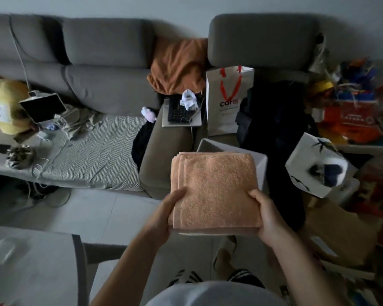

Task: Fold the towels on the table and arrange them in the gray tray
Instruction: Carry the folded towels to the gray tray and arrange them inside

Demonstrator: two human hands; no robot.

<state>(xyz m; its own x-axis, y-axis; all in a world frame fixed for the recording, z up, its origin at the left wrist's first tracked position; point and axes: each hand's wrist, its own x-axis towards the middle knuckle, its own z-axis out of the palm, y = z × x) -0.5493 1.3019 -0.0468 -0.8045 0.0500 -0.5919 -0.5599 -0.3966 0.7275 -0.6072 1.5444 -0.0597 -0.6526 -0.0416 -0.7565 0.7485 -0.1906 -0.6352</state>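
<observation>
A folded peach towel (217, 186) is held flat between both hands, in the middle of the view. My left hand (167, 214) grips its near left edge, thumb on top. My right hand (266, 214) grips its near right edge the same way. The towel hovers over the gray tray (262, 166), of which only the far rim and right wall show behind and beside the cloth. The inside of the tray is hidden by the towel.
A gray sofa (102, 85) with a striped blanket, tablet and laptop runs across the back. A white paper bag (228, 100) and dark clothes (276, 133) stand behind the tray. A patterned white box (318, 166) sits to the right. A table corner (31, 261) lies at lower left.
</observation>
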